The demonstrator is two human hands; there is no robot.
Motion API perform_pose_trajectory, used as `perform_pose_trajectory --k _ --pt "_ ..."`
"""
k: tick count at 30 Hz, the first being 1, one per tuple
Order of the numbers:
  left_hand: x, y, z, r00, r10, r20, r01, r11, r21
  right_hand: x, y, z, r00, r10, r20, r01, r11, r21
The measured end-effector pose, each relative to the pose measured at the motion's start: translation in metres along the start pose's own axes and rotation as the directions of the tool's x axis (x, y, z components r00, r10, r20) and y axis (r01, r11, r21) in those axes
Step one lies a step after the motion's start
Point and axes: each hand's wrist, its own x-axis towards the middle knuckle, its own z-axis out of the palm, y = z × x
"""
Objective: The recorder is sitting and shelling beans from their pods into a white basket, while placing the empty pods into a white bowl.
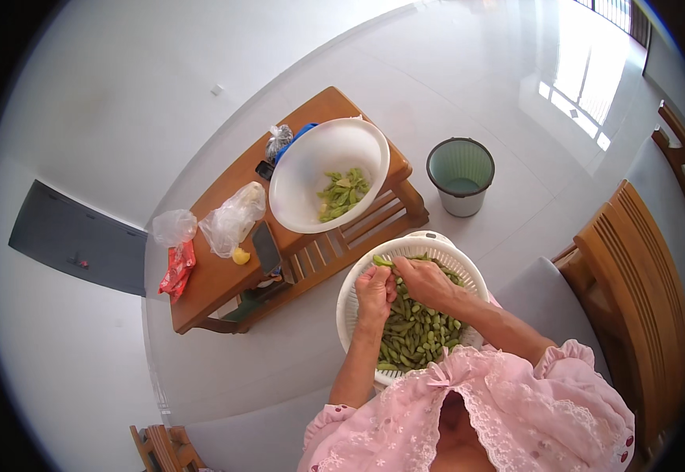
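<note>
A white slotted plastic basket (345, 308) sits in front of my body, filled with green bean pods (415, 334) that look like edamame. Over its far left part, my left hand (374, 293) is closed with fingers bent, gripping a green pod (381, 260). My right hand (427, 283) meets it from the right, thumb and fingers pinched at the same pod. The fingertips of both hands nearly touch and hide part of the pod. Beyond them, a large white bowl (289, 189) stands on the wooden table, holding a small heap of light green pieces (345, 193).
The wooden table (216, 291) carries clear plastic bags (234, 219), a red package (177, 270), a small yellow piece (241, 256) and a dark flat object (265, 247). A grey-green bin (460, 177) stands on the floor right of the table. Wooden chairs (629, 275) line the right side.
</note>
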Motion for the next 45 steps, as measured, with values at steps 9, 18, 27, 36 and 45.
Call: perform_pose_trajectory --k 9,18,27,36,45 --pt "-0.010 0.002 0.011 0.976 0.218 -0.004 -0.199 0.898 0.392 -0.002 -0.003 -0.005 0.974 0.227 0.026 -0.225 0.935 0.275" --pt "0.001 0.010 0.009 0.988 0.148 0.047 -0.155 0.959 0.237 0.008 0.002 -0.004 0.918 0.376 0.124 -0.369 0.700 0.611" --pt "-0.001 0.010 0.016 0.991 0.109 0.080 -0.130 0.927 0.351 0.005 0.012 -0.011 0.861 0.392 0.325 -0.439 0.248 0.864" --pt "-0.006 0.006 0.016 0.569 0.598 0.564 -0.673 -0.056 0.738 0.001 0.006 -0.006 0.912 0.408 -0.037 -0.374 0.866 0.332" --pt "-0.006 0.009 0.022 0.716 0.577 0.393 -0.613 0.250 0.749 0.007 0.006 -0.012 0.933 0.360 0.030 -0.340 0.847 0.409"
